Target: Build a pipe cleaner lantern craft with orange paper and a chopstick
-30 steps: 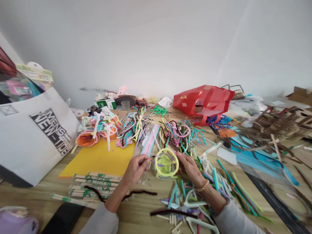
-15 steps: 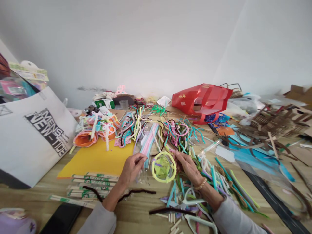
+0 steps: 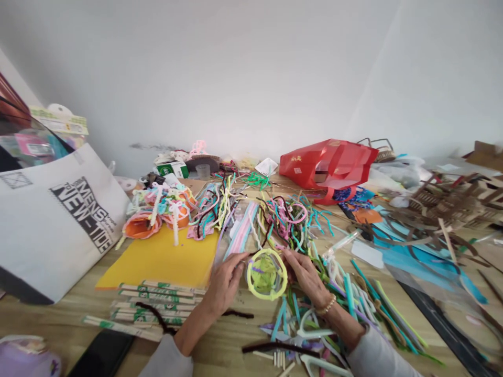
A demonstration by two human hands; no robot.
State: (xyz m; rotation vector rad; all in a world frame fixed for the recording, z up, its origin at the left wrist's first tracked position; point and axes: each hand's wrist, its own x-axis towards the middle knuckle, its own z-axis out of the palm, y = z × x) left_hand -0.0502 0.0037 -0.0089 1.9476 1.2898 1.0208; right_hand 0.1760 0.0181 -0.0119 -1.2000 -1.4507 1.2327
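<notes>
A small round basket (image 3: pixel 267 275) of fuzzy pipe cleaners, with a pale yellow rim and green strands inside, is held up between my hands, its round opening facing me. My right hand (image 3: pixel 308 275) grips its right side, fingertips partly hidden behind the rim. At its left edge, my left hand (image 3: pixel 225 285) has its fingers closed by the rim; a dark brown strand shows near those fingertips. Beyond lies a clear packet of pink, white and blue pipe cleaners (image 3: pixel 240 230). Loose coloured pipe cleaners (image 3: pixel 288 220) are heaped behind the basket.
Scissors (image 3: pixel 314 330) lie among cut strands below my right hand. Wrapped chopsticks (image 3: pixel 157 301), a yellow sheet (image 3: pixel 161 259) and a black phone (image 3: pixel 101 353) are at left. A white bag (image 3: pixel 58 220) stands far left, a red bag (image 3: pixel 328 165) at the back, brown woven pieces (image 3: pixel 459 199) at right.
My left hand has moved right, from beside the clear packet to the basket's left edge. My right hand keeps its hold. The whole view has shifted slightly.
</notes>
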